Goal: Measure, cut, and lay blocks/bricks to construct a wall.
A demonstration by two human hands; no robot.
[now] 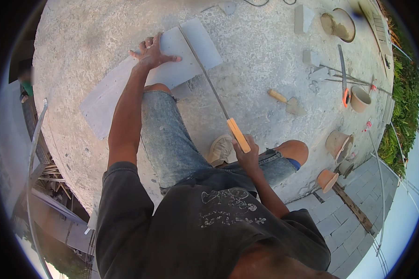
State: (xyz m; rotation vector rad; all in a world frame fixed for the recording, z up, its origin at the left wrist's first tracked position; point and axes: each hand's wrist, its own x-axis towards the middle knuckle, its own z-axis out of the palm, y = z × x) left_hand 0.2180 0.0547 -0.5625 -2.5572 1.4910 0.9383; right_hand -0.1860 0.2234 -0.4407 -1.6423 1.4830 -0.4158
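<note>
A long, pale grey lightweight concrete block point(177, 74) lies slantwise on the rough floor in front of me, with my left knee against its near side. My left hand point(150, 56) rests on top of it, fingers spread and pressing down. In my right hand point(248, 156) is the wooden handle of a hand saw point(205, 72). The saw's long, narrow blade reaches forward and left across the block near its right end, its tip by the far edge. From this view I cannot tell how deep the blade sits.
To the right a trowel point(288, 103) lies on the concrete floor point(251, 56). Farther right are another saw with an orange handle point(346, 96), a mortar-stained bucket point(338, 24), more buckets point(360, 98), block offcuts point(303, 19) and thin rods. A block wall point(344, 232) stands at lower right.
</note>
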